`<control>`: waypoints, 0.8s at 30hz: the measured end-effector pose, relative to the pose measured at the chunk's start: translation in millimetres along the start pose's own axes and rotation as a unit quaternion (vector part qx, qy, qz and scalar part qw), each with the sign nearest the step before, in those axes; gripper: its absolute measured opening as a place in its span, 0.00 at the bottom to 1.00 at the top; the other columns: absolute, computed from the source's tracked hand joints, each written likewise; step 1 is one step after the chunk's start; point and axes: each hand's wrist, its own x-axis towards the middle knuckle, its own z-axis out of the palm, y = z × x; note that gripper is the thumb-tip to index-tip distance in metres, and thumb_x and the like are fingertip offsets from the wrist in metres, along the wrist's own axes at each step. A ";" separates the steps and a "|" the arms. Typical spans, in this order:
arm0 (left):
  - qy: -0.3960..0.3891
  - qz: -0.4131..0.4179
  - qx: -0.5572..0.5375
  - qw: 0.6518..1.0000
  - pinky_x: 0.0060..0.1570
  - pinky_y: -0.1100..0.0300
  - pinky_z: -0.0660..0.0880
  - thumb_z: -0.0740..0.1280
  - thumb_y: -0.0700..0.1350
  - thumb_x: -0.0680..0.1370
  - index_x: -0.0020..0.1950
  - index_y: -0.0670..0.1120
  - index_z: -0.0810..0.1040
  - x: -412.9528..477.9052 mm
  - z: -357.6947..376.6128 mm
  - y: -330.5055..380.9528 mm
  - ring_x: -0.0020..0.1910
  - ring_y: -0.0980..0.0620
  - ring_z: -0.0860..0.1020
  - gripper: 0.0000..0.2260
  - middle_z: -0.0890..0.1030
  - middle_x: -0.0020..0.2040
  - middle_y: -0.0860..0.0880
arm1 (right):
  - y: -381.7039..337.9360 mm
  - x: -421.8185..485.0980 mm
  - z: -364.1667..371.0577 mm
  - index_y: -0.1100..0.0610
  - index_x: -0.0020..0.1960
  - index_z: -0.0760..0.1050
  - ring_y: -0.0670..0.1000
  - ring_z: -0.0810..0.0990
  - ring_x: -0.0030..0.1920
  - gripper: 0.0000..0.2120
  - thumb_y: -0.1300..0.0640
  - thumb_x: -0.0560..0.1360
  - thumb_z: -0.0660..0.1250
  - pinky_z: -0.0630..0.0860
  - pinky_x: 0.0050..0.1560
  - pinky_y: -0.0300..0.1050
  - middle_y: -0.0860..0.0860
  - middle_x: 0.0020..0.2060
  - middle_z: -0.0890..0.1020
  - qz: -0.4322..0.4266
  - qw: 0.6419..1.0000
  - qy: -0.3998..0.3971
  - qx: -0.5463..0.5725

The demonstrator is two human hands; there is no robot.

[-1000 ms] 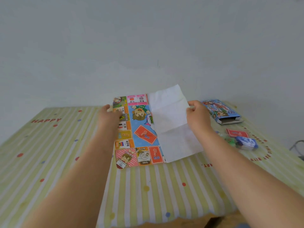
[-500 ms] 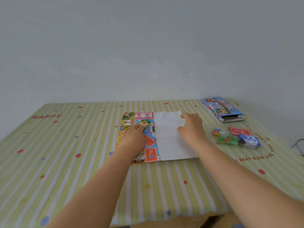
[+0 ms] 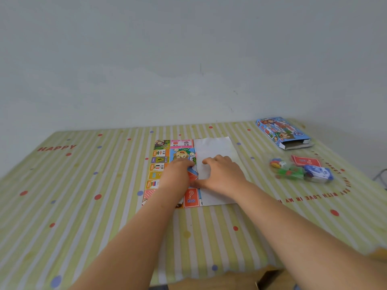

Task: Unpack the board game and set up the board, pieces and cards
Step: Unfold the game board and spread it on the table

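On the table (image 3: 83, 206), mid-top, your left hand (image 3: 178, 176) and right hand (image 3: 224, 174) meet over the board (image 3: 160, 160). Fingers are bent. Whether they pinch or press, I cannot tell.

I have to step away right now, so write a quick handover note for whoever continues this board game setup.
Left hand and right hand: both on the board at the edge of its white flap; pinching or pressing, unclear.
Box, open-ended, far right; bag of pieces, red cards and blue packet nearer, on the table.
Done: contents out, board laid centre, partly unfolded.
Left: open the flap, unbag pieces, set out cards.
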 end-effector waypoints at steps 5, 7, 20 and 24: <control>-0.002 0.003 0.025 1.000 0.63 0.55 0.71 0.63 0.36 0.77 0.70 0.50 0.71 0.5 -0.9 1.3 0.67 0.49 0.71 0.23 0.70 0.70 0.50 | -1.5 -2.6 -2.8 0.49 0.68 0.67 0.54 0.69 0.64 0.32 0.35 0.69 0.66 0.68 0.59 0.50 0.50 0.62 0.73 -0.008 1.000 0.000 0.004; 0.000 0.005 0.026 1.000 0.62 0.55 0.72 0.62 0.36 0.77 0.70 0.51 0.71 0.4 -0.6 0.6 0.66 0.49 0.71 0.23 0.70 0.70 0.50 | -3.4 -4.2 -5.4 0.50 0.66 0.68 0.54 0.70 0.62 0.28 0.40 0.70 0.67 0.69 0.56 0.49 0.51 0.60 0.73 -0.008 1.000 0.006 0.010; 0.039 0.028 0.004 0.999 0.64 0.57 0.66 0.58 0.54 0.81 0.69 0.48 0.71 -8.0 6.6 -0.4 0.67 0.51 0.68 0.19 0.71 0.69 0.50 | -13.0 -14.4 -54.1 0.53 0.54 0.68 0.53 0.75 0.43 0.11 0.53 0.73 0.64 0.65 0.37 0.44 0.48 0.47 0.76 0.022 0.987 0.144 0.065; 0.026 0.014 0.024 0.999 0.67 0.56 0.64 0.58 0.54 0.81 0.71 0.48 0.69 -4.5 5.1 -3.1 0.70 0.51 0.66 0.20 0.69 0.71 0.50 | -2.6 -14.8 -75.2 0.53 0.54 0.69 0.52 0.76 0.43 0.10 0.59 0.73 0.64 0.70 0.39 0.45 0.48 0.47 0.77 0.035 0.976 0.195 0.091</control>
